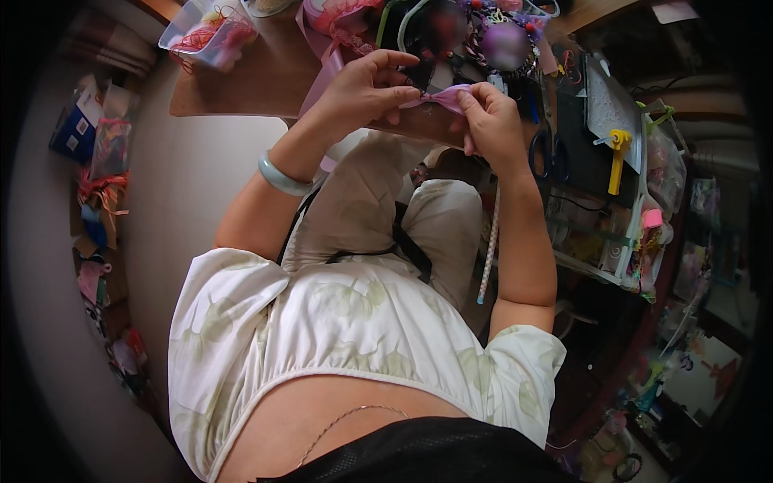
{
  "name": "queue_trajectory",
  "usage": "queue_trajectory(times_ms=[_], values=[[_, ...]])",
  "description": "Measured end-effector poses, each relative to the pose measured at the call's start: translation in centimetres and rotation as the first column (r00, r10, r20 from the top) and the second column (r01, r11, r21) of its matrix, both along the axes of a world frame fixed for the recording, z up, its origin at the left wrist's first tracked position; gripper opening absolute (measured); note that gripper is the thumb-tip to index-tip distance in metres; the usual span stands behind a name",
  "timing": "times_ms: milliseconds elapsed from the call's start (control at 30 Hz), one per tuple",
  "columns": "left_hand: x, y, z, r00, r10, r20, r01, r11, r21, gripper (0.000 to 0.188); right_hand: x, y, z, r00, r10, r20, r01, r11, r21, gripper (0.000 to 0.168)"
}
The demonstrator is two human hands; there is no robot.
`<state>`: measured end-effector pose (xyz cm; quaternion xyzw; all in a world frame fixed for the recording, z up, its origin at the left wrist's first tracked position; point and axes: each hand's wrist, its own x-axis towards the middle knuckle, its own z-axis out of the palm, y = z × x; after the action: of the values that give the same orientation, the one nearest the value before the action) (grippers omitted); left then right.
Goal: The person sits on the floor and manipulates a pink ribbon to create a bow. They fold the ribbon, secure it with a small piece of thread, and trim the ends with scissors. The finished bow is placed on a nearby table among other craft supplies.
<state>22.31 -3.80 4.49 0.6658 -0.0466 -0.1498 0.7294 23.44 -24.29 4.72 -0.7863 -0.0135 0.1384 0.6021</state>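
My right hand pinches one loop of a pink-purple ribbon bow between thumb and fingers, at the front edge of a wooden table. At the bow's gathered middle, the thumb and a fingertip of my left hand meet; the other fingers are curled or raised above it. Thin dark strands show between those fingers, too fine to make out. A wide pink ribbon hangs over the table edge behind my left wrist. Braided cords, beads and flower trims lie just beyond my hands.
A clear plastic box of red and pink thread stands at the back left. To the right are dark-handled scissors, a yellow-handled tool and a grey board. Bagged trims hang at the rack beyond. My knees are under the table edge.
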Motion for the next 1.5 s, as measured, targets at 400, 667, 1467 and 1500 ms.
queue_trajectory(times_ms=[400, 667, 1467, 1500], values=[[-0.6, 5.0, -0.6, 0.982, 0.157, 0.101, -0.1, 0.901, -0.423, 0.015, 1.0, 0.5, -1.2, 0.954, 0.002, 0.301, 0.139, 0.884, -0.446, 0.022], [-1.7, 6.3, -2.0, 0.968, 0.177, 0.177, -0.089, 0.905, -0.415, 0.017, 4.1, 2.3, 1.5, 0.716, 0.183, 0.674, 0.292, 0.798, -0.527, 0.029], [-1.2, 6.1, -3.2, 0.707, 0.585, 0.397, -0.549, 0.808, -0.213, 0.035, 13.0, 0.9, 3.7, 0.729, -0.004, 0.684, 0.164, 0.972, -0.168, 0.014], [-1.4, 5.5, -2.7, 0.626, 0.55, 0.553, -0.598, 0.793, -0.113, 0.038, 12.5, 0.7, 3.4, 0.712, 0.009, 0.702, 0.209, 0.952, -0.223, 0.015]])
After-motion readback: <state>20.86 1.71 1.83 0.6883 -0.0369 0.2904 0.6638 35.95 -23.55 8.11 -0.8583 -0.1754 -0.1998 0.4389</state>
